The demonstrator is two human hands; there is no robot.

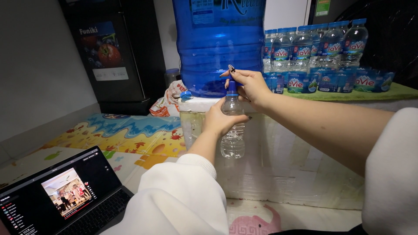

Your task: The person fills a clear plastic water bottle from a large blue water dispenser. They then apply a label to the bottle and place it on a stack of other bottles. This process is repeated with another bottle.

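A: Blue translucent plastic water jug (pixel 220 43) on the white foam box (pixel 278 161); small clear plastic bottle (pixel 232 126) under its tap.

B: Grip?

A: I see left hand (pixel 220 120) wrapped round the bottle's middle, right hand (pixel 249 83) pinching the tap. Bottle's thin, probably crushable, slippery if wet. Colourful floor mat (pixel 130 135), cramped room.

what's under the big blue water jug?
The large blue translucent water jug stands on a white foam box. The left hand holds a small clear plastic bottle at its tap, where the right hand hides the spout.
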